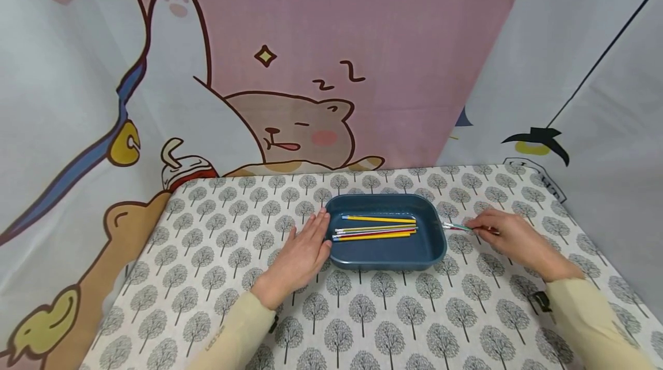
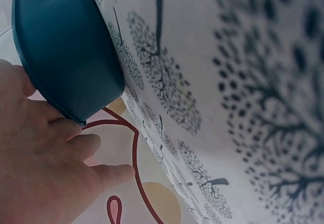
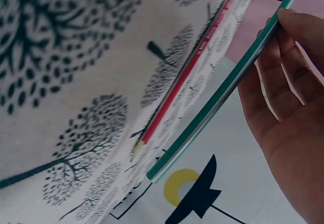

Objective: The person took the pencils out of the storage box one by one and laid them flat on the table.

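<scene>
My left hand (image 1: 300,252) rests against the left end of a dark blue rectangular dish (image 1: 383,255), its fingers extended along the rim. In the left wrist view those fingertips lie right at the dish's edge. On the other side, my right hand (image 1: 510,237) pinches a green-and-silver striped pencil (image 3: 223,89) between thumb and fingers, the pencil's far end close to the dish's right rim. Beneath it, a red pencil (image 3: 190,67) with a sharpened tip lies on the tablecloth. Inside the dish are several pencils, among them a yellow one (image 1: 378,218) with a blue end.
A white tablecloth (image 1: 362,306) printed with grey trees covers the table. Behind it hangs a pink and white cartoon curtain (image 1: 404,71), with more printed fabric at both sides. A dark wrist strap (image 1: 540,301) shows by the right sleeve.
</scene>
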{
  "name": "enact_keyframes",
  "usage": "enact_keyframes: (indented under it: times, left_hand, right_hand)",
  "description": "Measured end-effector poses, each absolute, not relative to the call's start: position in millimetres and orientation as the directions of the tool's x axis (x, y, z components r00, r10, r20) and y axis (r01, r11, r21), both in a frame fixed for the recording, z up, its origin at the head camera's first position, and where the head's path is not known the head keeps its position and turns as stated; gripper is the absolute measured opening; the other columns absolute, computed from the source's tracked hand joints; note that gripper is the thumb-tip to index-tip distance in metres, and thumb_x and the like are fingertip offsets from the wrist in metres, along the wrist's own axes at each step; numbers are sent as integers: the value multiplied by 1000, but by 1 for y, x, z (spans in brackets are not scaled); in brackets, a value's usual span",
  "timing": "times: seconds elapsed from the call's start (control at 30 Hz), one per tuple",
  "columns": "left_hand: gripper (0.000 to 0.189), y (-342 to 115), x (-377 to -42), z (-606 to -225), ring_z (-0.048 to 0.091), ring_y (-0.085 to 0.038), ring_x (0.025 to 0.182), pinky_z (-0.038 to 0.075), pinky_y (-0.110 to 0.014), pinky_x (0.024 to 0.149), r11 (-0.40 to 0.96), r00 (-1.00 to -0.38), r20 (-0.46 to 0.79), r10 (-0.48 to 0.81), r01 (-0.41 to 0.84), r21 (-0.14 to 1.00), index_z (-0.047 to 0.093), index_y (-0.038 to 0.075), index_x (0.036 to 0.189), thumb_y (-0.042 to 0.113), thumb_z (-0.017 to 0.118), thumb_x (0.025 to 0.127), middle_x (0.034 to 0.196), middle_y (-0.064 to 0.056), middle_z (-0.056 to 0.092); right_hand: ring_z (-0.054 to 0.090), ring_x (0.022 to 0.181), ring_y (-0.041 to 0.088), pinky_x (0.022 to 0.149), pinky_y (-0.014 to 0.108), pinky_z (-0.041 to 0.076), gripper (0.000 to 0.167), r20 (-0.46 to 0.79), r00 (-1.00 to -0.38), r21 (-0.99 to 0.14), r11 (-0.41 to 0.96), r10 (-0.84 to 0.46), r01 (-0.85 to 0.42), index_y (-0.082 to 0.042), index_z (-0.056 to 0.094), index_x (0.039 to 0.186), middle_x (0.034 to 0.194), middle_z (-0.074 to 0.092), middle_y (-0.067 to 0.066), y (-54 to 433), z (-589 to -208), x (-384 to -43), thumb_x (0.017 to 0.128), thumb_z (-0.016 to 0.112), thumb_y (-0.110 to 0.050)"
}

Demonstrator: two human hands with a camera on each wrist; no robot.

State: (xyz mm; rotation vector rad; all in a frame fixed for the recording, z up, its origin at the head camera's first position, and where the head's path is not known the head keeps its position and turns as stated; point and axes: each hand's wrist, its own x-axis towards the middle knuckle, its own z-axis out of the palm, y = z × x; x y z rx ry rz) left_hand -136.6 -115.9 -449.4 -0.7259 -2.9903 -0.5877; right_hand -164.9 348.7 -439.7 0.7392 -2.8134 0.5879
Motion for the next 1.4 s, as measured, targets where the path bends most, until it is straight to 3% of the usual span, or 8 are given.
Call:
enact_keyframes:
  times: [0.07,0.17,0.2,0.3,0.4,0.73,1.4]
  left_hand:
    - [61,-116,-137,-449,24,-33,155,26,-68,119,824,-894,92,439,441,356,23,7,165,34,35,113,172,-7,15]
    - [60,-116,-137,-450,24,-34,155,26,-69,119,821,-893,93,440,442,360,23,7,165,34,36,113,172,-8,16]
    - [60,-116,-137,-450,25,-34,155,26,-69,118,821,-893,93,441,442,362,23,7,165,33,37,113,172,-8,16]
    - [60,-116,-138,-451,25,-34,155,26,-69,118,820,-893,91,441,442,363,23,7,165,32,37,113,172,-8,16]
    - [60,-116,-138,-451,25,-35,155,26,-69,118,823,-894,86,439,438,362,22,8,165,33,37,113,172,-7,16]
    - [60,-115,-138,-450,26,-36,154,25,-69,119,824,-895,93,437,439,358,23,7,165,34,36,113,172,-8,16]
    - [60,-116,-137,-449,24,-34,155,24,-68,120,830,-899,73,431,427,360,22,8,166,34,36,113,172,-7,14]
  right_hand:
    - [69,96,24,74,39,60,29,236,-869,-330,805,-435,-492,-8,79,113,107,73,3,350,-442,-166,87,77,5]
    - [65,115,43,88,54,58,29,213,-872,-326,810,-440,-488,-9,79,112,110,74,6,351,-445,-169,87,77,5]
    - [65,114,42,88,54,58,29,210,-872,-323,810,-442,-489,-9,80,112,110,74,6,351,-447,-170,87,78,5]
    - [69,94,22,75,39,61,27,207,-868,-312,811,-451,-495,-9,80,109,106,73,3,352,-451,-173,86,78,4]
    - [63,81,8,63,29,54,25,214,-859,-290,809,-465,-511,-9,81,105,101,71,-1,353,-456,-175,85,80,5]
    - [69,85,20,69,38,59,24,197,-851,-232,820,-487,-523,-10,81,103,101,71,0,353,-461,-177,83,81,3]
    - [66,75,15,63,36,57,19,192,-842,-197,820,-505,-537,-10,81,95,89,69,-4,351,-465,-180,83,80,4]
